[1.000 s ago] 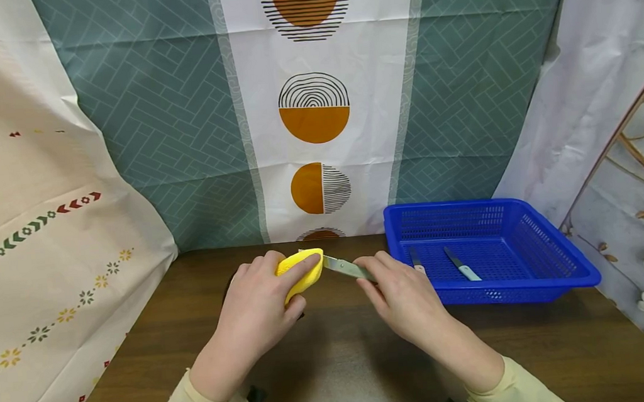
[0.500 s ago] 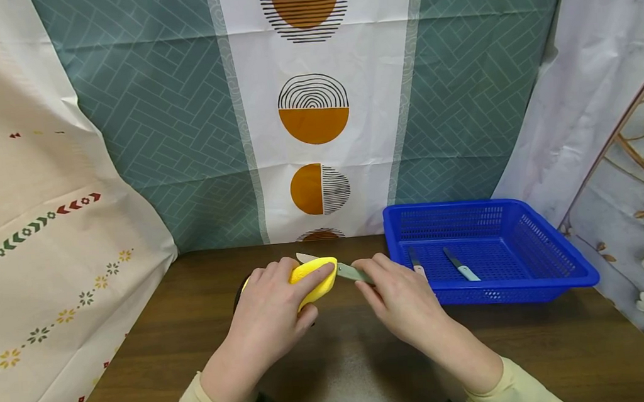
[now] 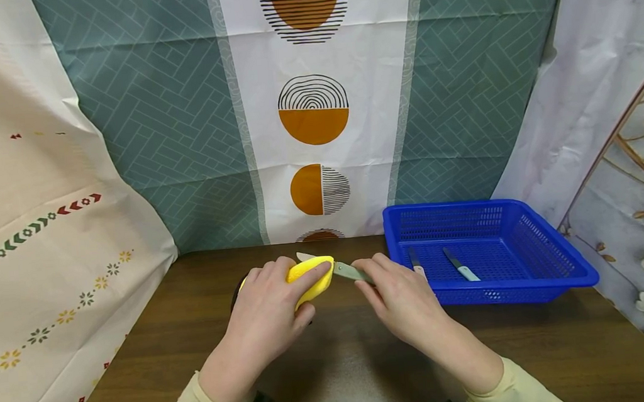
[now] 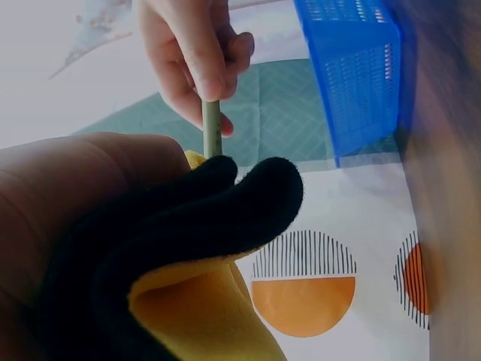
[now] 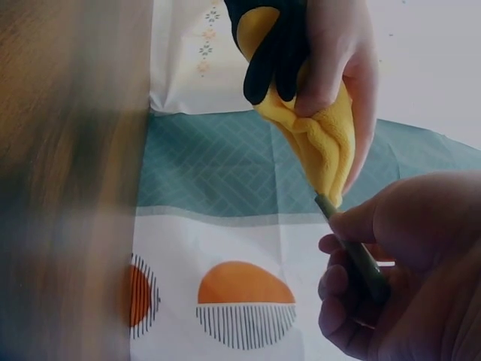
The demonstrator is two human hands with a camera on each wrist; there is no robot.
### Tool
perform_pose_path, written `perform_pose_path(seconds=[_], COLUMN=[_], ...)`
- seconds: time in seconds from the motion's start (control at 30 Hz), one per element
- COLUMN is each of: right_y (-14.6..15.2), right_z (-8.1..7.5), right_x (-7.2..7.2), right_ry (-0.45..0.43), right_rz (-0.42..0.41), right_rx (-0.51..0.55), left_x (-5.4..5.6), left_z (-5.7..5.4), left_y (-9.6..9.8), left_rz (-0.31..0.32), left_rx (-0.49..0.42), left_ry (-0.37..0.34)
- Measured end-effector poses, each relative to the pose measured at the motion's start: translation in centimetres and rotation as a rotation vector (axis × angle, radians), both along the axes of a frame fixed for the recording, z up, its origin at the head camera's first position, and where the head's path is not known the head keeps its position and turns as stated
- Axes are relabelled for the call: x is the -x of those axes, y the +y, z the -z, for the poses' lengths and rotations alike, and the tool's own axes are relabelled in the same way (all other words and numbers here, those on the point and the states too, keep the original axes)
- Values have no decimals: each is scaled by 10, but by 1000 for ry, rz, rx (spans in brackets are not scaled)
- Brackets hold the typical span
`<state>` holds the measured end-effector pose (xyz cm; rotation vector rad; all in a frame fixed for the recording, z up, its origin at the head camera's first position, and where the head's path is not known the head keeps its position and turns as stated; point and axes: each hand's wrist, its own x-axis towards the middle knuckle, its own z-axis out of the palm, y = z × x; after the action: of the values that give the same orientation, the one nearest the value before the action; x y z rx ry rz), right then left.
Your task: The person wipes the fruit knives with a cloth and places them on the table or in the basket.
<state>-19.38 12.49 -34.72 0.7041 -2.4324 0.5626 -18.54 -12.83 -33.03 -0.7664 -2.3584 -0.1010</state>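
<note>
In the head view my left hand [image 3: 268, 309] grips a folded yellow cloth [image 3: 313, 277] round the blade of a small knife, its index finger lying along the cloth. The cloth's dark side or border [image 4: 203, 218] shows large in the left wrist view. Past the cloth's far side sticks out the blade tip [image 3: 305, 256]; the middle of the blade is covered. My right hand [image 3: 405, 292] holds the knife by its pale green handle [image 3: 351, 272]. In the right wrist view the yellow cloth [image 5: 331, 139] meets the front end of the handle [image 5: 361, 263]. Both hands are above the table.
To the right stands a blue perforated basket [image 3: 516, 290]. Inside lie a knife with a pale blue handle [image 3: 466, 273] and one with a pinkish handle [image 3: 419, 270]. The brown wooden table [image 3: 346, 369] ends at patterned hanging fabric [image 3: 181, 142].
My left hand slid the cloth rightward along the blade to the handle, uncovering the tip, then shifted back slightly left. My right hand has stayed nearly still.
</note>
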Motion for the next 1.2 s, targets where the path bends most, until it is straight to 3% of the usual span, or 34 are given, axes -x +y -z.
perform_pose_path(seconds=[0.57, 1.2], right_y=[2, 8], right_z=[0, -2], right_x=[1, 3], right_ry=[18, 37], right_rz=[-8, -27], right_rx=[15, 32], left_x=[4, 12], left_z=[-3, -9], left_y=[-9, -25], left_rz=[-36, -122], left_rx=[-31, -77], left_ry=[-3, -111])
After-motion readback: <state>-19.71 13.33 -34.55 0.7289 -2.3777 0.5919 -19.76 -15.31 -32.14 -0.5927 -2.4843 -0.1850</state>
